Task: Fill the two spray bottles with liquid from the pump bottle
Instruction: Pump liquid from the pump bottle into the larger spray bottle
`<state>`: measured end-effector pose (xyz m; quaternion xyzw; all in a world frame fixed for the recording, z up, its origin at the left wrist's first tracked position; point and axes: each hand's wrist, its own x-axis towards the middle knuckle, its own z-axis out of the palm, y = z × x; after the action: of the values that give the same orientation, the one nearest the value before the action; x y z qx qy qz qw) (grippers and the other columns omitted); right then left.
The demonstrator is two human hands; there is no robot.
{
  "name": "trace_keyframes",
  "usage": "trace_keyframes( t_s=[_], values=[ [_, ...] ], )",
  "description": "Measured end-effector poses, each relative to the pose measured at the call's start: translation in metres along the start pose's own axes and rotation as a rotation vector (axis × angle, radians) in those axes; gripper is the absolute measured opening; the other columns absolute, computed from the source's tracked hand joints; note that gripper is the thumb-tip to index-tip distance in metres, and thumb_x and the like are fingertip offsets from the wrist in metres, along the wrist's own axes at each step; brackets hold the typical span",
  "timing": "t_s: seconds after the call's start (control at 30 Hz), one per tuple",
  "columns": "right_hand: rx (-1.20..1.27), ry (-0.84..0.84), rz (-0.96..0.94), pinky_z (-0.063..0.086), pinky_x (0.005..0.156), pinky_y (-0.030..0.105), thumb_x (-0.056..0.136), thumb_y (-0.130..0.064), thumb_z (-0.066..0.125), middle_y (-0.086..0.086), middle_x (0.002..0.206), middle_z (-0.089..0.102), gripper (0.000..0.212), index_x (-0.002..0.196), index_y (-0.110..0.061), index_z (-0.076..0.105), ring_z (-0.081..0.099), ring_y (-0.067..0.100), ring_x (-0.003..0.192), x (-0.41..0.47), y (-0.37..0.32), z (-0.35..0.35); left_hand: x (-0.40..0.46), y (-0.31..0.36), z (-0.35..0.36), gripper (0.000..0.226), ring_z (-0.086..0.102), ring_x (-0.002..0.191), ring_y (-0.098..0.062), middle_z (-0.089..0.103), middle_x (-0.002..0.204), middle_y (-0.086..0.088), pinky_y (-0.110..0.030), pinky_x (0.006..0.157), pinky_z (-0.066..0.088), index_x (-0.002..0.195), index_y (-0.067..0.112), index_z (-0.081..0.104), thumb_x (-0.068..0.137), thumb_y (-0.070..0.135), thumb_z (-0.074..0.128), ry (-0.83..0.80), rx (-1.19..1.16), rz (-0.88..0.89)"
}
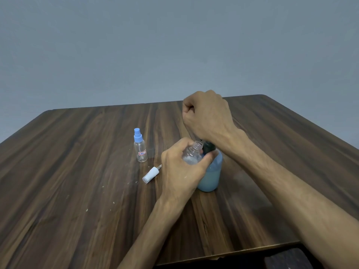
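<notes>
**Pump head hidden under your fist**

Your left hand [181,167] grips the open spray bottle [192,154] against the blue pump bottle [210,174]. Your right hand [206,115], fisted, covers the pump. The second spray bottle [140,146] stands capped on the table [77,171]; a white cap [150,175] lies beside it.

Pump bottle [210,176] pale blue; spray bottle [140,149] clear, blue cap; loose cap [150,175] white; table [77,171] dark woodgrain.

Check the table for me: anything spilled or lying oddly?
Small pale specks dot the table near the left hand, possibly dried drips. The white spray cap lies on its side, off the open bottle held at the pump bottle. Nothing else stands out.
</notes>
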<state>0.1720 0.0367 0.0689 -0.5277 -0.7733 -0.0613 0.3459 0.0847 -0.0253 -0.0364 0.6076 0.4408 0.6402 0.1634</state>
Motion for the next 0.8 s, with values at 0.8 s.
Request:
trace_keyframes(
  t_s=[0.8],
  values=[
    [0.031,-0.076,0.056,0.052,0.062,0.039,0.069,-0.006,0.048,0.013,0.067,0.068,0.017,0.070,-0.004,0.065,0.043,0.027,0.059,-0.0052,0.0008,0.0061,0.0000,0.0019,0.0017,0.027,0.063,0.062,-0.005,0.067,0.064,0.009,-0.019,0.061,0.048,0.071,0.015,0.066,0.072,0.023,0.092,0.024,-0.012,-0.027]
  ],
)
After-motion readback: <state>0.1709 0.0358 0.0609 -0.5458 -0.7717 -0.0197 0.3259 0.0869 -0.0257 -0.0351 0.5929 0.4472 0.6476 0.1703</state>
